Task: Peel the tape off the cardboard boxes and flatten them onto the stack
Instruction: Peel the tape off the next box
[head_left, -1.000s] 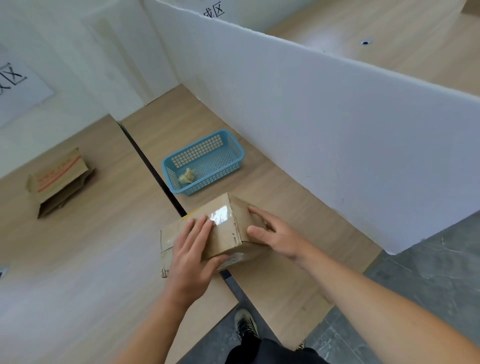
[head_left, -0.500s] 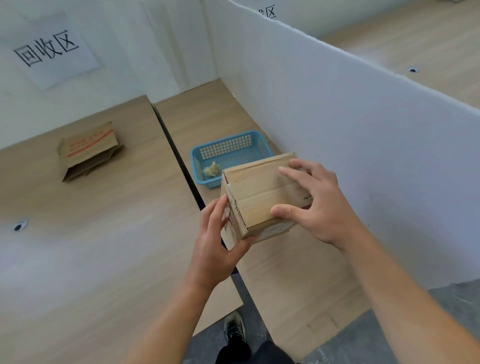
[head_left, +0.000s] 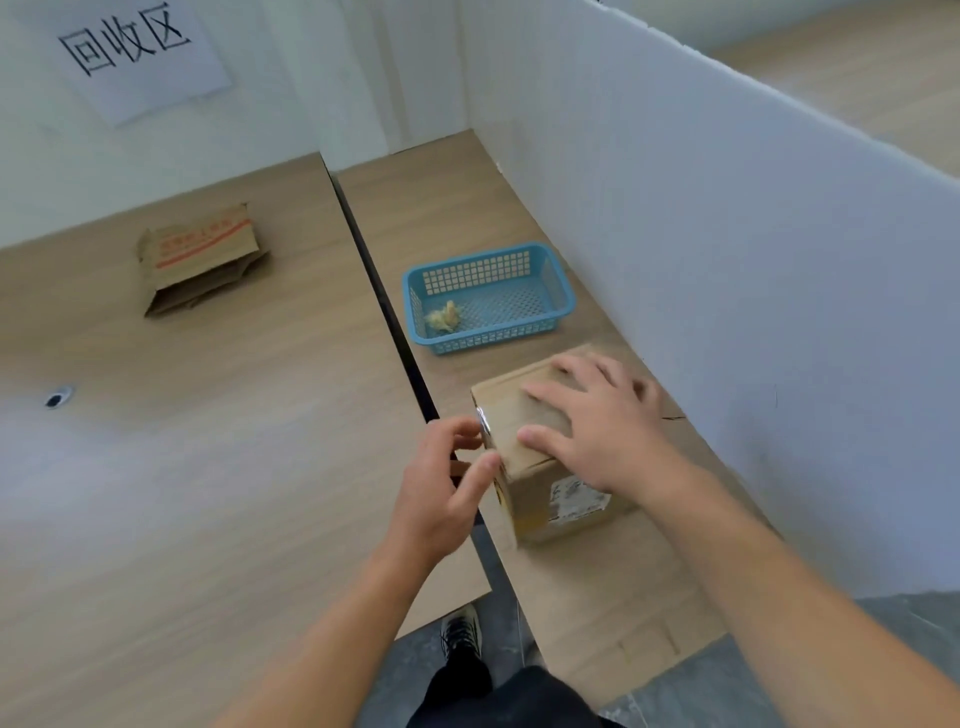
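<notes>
Divider (head_left: 727, 270): white panel along the right edge of the right table, upright.
Tables: two wood-grain tops with a dark gap between them, the left table (head_left: 156, 457) and the right table (head_left: 467, 197).
Stack (head_left: 200, 254): flattened cardboard with red print, far side of the left table, well apart from my hands.
Basket (head_left: 567, 297): blue mesh, on the right table just beyond the box, holding a yellowish scrap wad (head_left: 444, 317).
Box (head_left: 530, 493): still whole and closed, standing on the right table at its near-left edge, beside the gap. A printed label faces me.
Right hand (head_left: 608, 431): fingers spread, palm down on the box top, holding it steady. The view is blurred here.
Left hand (head_left: 441, 483): at the box's left edge, fingers half curled, thumb against the corner. I cannot tell whether it has anything pinched.
Tape (head_left: 483, 422): only a shiny glint shows, on the upper left edge next to my left fingertips.
Step in hand: I judge this as tape removal on this box, at the stage of finding a free end. Flattening has not begun.
Next move: needs a fingernail under the tape end at that edge, a firm pinch, and a pull along the seam while the right hand keeps the box down. I expect the strip then goes in the basket.
</notes>
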